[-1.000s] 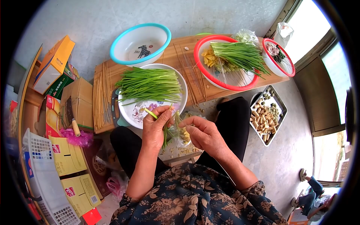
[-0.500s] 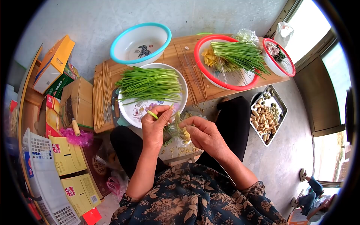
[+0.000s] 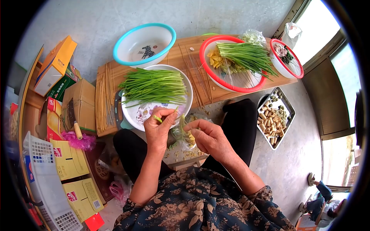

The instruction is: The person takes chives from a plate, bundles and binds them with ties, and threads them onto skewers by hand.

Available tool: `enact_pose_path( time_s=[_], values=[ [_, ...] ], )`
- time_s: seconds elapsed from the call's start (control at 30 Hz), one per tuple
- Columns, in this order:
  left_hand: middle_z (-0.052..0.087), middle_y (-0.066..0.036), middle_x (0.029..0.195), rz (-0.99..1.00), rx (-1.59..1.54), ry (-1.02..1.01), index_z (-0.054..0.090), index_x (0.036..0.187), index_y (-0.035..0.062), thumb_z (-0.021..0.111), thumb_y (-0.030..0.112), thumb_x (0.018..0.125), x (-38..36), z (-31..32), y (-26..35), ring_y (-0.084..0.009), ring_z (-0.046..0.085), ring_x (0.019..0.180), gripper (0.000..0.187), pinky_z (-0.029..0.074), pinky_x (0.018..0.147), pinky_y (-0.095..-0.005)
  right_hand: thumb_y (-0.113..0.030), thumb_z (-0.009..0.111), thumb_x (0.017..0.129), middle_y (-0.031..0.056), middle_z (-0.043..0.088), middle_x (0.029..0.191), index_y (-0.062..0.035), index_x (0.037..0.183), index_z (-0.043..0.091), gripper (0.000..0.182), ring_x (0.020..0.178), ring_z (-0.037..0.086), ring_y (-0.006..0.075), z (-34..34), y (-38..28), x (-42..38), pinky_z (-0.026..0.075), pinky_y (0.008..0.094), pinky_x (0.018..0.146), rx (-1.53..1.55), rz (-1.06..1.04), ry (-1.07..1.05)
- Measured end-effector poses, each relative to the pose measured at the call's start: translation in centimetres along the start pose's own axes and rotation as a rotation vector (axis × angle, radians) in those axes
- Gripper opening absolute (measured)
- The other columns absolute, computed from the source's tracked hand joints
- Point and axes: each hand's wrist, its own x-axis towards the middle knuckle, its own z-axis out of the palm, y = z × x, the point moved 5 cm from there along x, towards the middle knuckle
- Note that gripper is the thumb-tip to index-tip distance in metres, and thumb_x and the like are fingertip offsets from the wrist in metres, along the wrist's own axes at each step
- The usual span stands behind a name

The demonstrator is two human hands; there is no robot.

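Note:
My left hand [image 3: 157,129] is closed on a thin green stem [image 3: 157,119], whose end sticks out beside the thumb. Just to the right, my right hand [image 3: 211,138] has thumb and forefinger pinched together; what they hold, if anything, is too small to tell. Both hands are over the near edge of a white plate [image 3: 133,115], where many long green stalks [image 3: 154,86] lie in a bundle. Below and between the hands, a clear plastic bag [image 3: 187,139] holds yellowish scraps.
Skewers [image 3: 106,100] lie on the wooden table [image 3: 185,40]. A blue-rimmed basin [image 3: 144,44], red-rimmed basin [image 3: 235,82] and smaller red-rimmed bowl [image 3: 283,69] stand there. A metal tray [image 3: 275,119] with cut pieces is right; a knife [image 3: 78,131] and boxes are left. Another person sits lower right.
My left hand has shifted very slightly, and less of the green stem shows beside its thumb. The person at the lower right has moved a little.

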Motion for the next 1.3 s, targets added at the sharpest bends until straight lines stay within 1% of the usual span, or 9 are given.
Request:
enact_pose_path(
  time_s=[0.13,0.27,0.37,0.53,0.57,0.67,0.8,1.03,1.3],
  values=[
    [0.059,-0.002,0.085,0.122,0.171,-0.056,0.067,0.090,-0.0025,0.068,0.003,0.084,0.1,-0.1,-0.1,-0.0092,0.054,0.071,0.008,0.044,0.064,-0.0219,-0.012,0.048,0.098,-0.0072,0.039,0.058,0.0005,0.108,0.060,0.020,0.047,0.032,0.0016,0.1,0.0,-0.1,0.024,0.0185,0.043,0.031,0.000,0.014],
    [0.060,-0.002,0.081,0.054,0.150,-0.061,0.070,0.087,-0.0007,0.072,0.003,0.080,0.2,-0.1,0.6,-0.0098,0.053,0.075,0.008,0.042,0.069,-0.0232,-0.012,0.048,0.098,-0.0072,0.039,0.057,0.0003,0.108,0.060,0.020,0.046,0.031,0.0016,0.0,-0.2,-0.1,0.024,0.0184,0.043,0.016,-0.001,0.017],
    [0.059,-0.003,0.087,0.179,0.293,-0.166,0.067,0.095,-0.0031,0.066,0.005,0.087,0.4,0.1,0.8,-0.0100,0.056,0.074,0.012,0.045,0.070,-0.0209,-0.012,0.048,0.098,-0.0072,0.038,0.057,0.0005,0.108,0.060,0.020,0.046,0.031,0.0017,-0.2,0.0,0.1,0.023,0.0184,0.043,0.021,-0.001,0.019],
    [0.050,0.002,0.075,0.022,0.048,0.058,0.068,0.104,0.0004,0.057,0.020,0.096,0.6,-1.9,0.4,-0.0054,0.042,0.065,0.024,0.035,0.058,-0.0201,-0.013,0.049,0.097,-0.0067,0.040,0.055,-0.0015,0.107,0.059,0.018,0.046,0.035,0.0025,-0.9,0.3,0.0,0.027,0.0196,0.043,0.056,0.003,0.042],
    [0.043,0.004,0.073,0.041,0.088,0.022,0.063,0.113,0.0011,0.052,0.025,0.099,0.7,-2.0,0.8,-0.0040,0.034,0.060,0.030,0.028,0.054,-0.0197,-0.013,0.049,0.097,-0.0067,0.040,0.055,-0.0015,0.107,0.059,0.018,0.046,0.035,0.0025,-1.1,0.3,0.0,0.027,0.0196,0.043,0.056,0.004,0.042],
    [0.040,0.005,0.072,-0.046,0.053,-0.023,0.060,0.118,0.0022,0.049,0.028,0.100,0.8,-1.6,1.3,-0.0040,0.033,0.061,0.034,0.026,0.053,-0.0199,-0.014,0.049,0.097,-0.0069,0.040,0.055,-0.0015,0.107,0.058,0.018,0.046,0.035,0.0021,-1.3,0.3,0.1,0.027,0.0194,0.043,0.068,0.012,0.037],
    [0.041,0.006,0.073,-0.049,0.181,-0.104,0.060,0.114,0.0023,0.044,0.039,0.100,0.5,-0.6,0.2,-0.0033,0.030,0.057,0.042,0.026,0.052,-0.0199,-0.013,0.049,0.097,-0.0067,0.040,0.054,-0.0012,0.107,0.059,0.018,0.045,0.034,0.0022,-1.2,0.5,0.1,0.026,0.0196,0.043,0.063,0.002,0.037],
    [0.057,0.000,0.081,-0.102,-0.025,-0.113,0.061,0.111,-0.0016,0.058,0.017,0.095,0.3,0.4,0.0,-0.0051,0.045,0.062,0.025,0.035,0.053,-0.0185,-0.013,0.047,0.098,-0.0071,0.040,0.056,0.0016,0.110,0.057,0.021,0.045,0.031,0.0018,-0.9,0.5,0.0,0.024,0.0186,0.042,0.012,-0.010,0.018],
    [0.058,-0.001,0.077,-0.174,-0.106,-0.130,0.064,0.108,-0.0021,0.064,0.017,0.091,0.2,0.1,-1.0,-0.0065,0.048,0.062,0.025,0.037,0.054,-0.0202,-0.013,0.048,0.098,-0.0072,0.040,0.057,0.0009,0.110,0.058,0.021,0.046,0.033,0.0018,-0.6,0.6,-0.1,0.025,0.0182,0.043,0.030,-0.009,0.008]
  ],
)
